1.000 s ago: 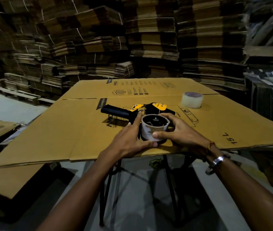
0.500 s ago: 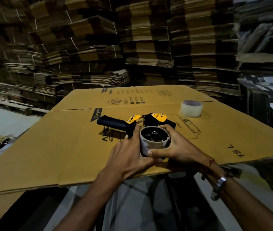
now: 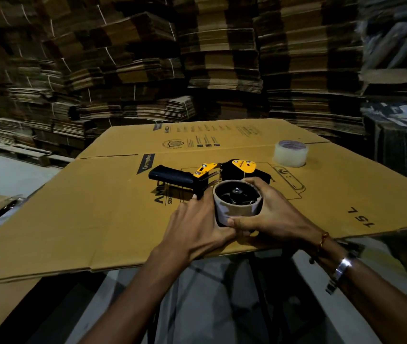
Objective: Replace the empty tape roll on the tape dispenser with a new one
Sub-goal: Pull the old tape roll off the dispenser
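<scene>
Head: cardboard stacks (image 3: 222, 58) behind dispenser (image 3: 205, 173).

Open cardboard-covered tabletop (image 3: 98, 219) with few obstacles.
Bare cardboard spreads wide to the left and near right; the tape dispenser (image 3: 222, 175) lies mid-table, a new tape roll (image 3: 291, 153) stands far right, and stacked cartons (image 3: 222, 58) wall the back.

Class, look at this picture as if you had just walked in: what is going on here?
A person is working on a tape dispenser lying on a flattened cardboard box. The right hand grips the empty core, which sits on the dispenser's hub. The left hand rests against the dispenser beside the core, apparently steadying it. A new roll stands untouched farther back to the right. So the old core looks not yet off.
</scene>
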`<state>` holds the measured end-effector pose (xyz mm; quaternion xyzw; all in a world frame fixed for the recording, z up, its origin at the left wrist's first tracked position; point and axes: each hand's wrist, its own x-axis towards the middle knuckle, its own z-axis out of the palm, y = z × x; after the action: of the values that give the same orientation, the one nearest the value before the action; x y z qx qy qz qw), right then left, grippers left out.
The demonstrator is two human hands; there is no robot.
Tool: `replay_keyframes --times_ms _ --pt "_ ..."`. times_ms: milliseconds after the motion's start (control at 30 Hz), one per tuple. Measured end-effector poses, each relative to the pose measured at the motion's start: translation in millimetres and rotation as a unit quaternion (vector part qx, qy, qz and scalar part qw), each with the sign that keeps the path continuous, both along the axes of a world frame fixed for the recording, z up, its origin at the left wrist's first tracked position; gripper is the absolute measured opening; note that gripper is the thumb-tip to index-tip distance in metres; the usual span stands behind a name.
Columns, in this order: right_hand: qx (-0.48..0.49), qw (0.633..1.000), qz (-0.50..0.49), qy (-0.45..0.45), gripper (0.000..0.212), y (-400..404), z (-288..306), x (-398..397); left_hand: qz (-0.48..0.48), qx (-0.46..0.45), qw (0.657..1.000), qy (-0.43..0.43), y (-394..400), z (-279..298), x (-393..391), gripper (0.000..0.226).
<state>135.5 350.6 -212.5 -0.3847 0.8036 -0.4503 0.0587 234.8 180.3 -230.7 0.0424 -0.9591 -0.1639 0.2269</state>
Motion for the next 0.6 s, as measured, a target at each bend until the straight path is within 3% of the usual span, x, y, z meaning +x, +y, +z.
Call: replay_keyframes --times_ms 200,600 --pt "-0.016 1.0 -0.011 -0.019 0.085 2.7 -1.7 2.1 0.01 0.019 0.998 -0.063 2.0 -0.1 0.3 0.111" --pt "-0.009 1.0 -0.001 -0.012 0.089 3.8 -4.5 -0.4 0.015 0.029 0.997 -0.075 3.1 2.1 2.1 0.114"
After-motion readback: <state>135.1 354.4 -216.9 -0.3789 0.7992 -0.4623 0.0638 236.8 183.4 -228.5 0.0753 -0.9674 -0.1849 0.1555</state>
